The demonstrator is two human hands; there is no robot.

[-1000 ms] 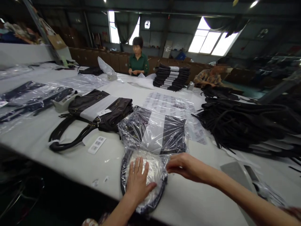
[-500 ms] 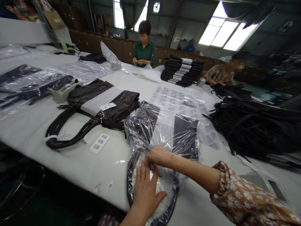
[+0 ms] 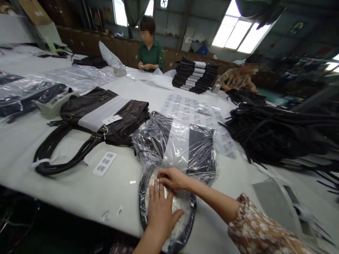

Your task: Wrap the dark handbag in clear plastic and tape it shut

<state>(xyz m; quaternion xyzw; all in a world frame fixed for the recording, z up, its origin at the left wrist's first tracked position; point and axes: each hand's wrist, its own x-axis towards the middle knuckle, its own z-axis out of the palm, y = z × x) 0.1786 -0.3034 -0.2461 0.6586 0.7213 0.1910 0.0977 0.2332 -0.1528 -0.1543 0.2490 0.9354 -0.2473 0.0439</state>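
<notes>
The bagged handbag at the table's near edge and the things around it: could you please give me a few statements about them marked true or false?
1. The left hand lies flat on the plastic over the bagged handbag. True.
2. The right hand rests on the barcode label strip. False: it is on the plastic wrap just above the left hand, and the strip lies apart to the left.
3. The unwrapped brown handbag has a white paper band around it. True.
4. The stack of folded dark bags stands at the table's near edge. False: it stands at the far side, near the seated people.
5. A pile of black straps lies to the right. True.
</notes>
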